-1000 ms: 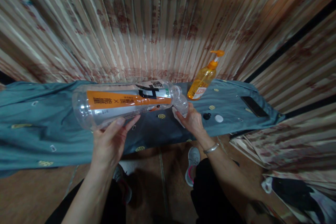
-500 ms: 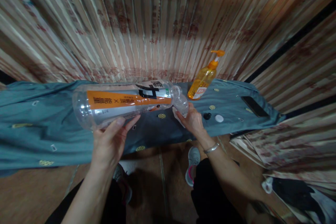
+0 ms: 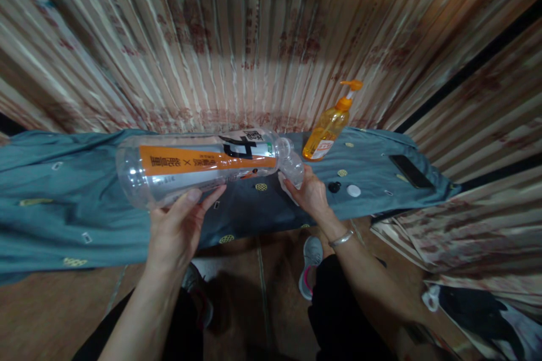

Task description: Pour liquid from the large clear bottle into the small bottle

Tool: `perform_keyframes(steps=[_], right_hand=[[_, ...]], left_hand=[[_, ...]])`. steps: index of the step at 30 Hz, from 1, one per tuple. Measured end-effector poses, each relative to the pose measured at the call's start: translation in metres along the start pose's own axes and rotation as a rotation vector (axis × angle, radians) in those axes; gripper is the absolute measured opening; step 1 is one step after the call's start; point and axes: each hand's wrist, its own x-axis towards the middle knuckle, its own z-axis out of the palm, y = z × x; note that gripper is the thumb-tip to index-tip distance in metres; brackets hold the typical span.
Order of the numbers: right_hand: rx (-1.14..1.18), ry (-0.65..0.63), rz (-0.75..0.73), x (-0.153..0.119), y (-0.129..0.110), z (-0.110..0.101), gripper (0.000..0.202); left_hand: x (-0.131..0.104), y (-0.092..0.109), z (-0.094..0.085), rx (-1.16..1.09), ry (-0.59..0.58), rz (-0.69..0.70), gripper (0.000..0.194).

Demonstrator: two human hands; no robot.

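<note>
A large clear bottle (image 3: 199,163) with an orange and white label lies on its side above the cloth, its neck pointing right. My left hand (image 3: 180,223) holds it from below near its base, thumb and fingers against the plastic. Right at the bottle's mouth is a small clear plastic container (image 3: 293,168); its exact shape is hard to make out. My right hand (image 3: 309,194) grips this small container from the right side, fingers bent round it. Whether anything flows between the two cannot be seen.
An orange pump bottle (image 3: 326,132) stands behind my right hand. A small black cap (image 3: 334,186), a white disc (image 3: 353,190) and a dark phone (image 3: 410,171) lie to the right on the blue-green cloth (image 3: 105,208). Pleated curtains (image 3: 212,39) hang behind.
</note>
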Motion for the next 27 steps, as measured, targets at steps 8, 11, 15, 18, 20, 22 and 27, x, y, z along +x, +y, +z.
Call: perform_keyframes(steps=[8,11,15,18,20,22,27], right_hand=[[-0.005,0.019,-0.004,-0.0001,0.0000,0.0005,0.056],[-0.002,0.016,-0.006,0.0000,-0.0001,0.0001,0.056],[0.015,0.002,0.003,0.0005,-0.0011,-0.0013,0.055],[0.020,-0.003,0.003,0.0006,-0.0015,-0.0022,0.055],[0.020,-0.006,0.003,0.0006,-0.0015,-0.0026,0.055],[0.019,-0.008,0.002,0.0006,-0.0012,-0.0026,0.056],[0.013,0.013,-0.010,0.0001,0.0002,-0.0004,0.056]], left_hand=[[-0.0004,0.0001,0.0014,0.003,0.001,0.001,0.035],[-0.0010,0.0000,0.0025,-0.001,0.010,0.006,0.035],[-0.0012,-0.0004,0.0007,0.007,0.014,0.002,0.035],[-0.0010,0.0000,-0.0007,0.006,0.016,-0.001,0.038],[-0.0009,0.0008,0.0000,0.001,0.016,-0.004,0.040],[-0.0011,0.0017,0.0016,-0.003,0.017,-0.005,0.039],[-0.0018,0.0022,0.0045,-0.002,0.026,-0.015,0.039]])
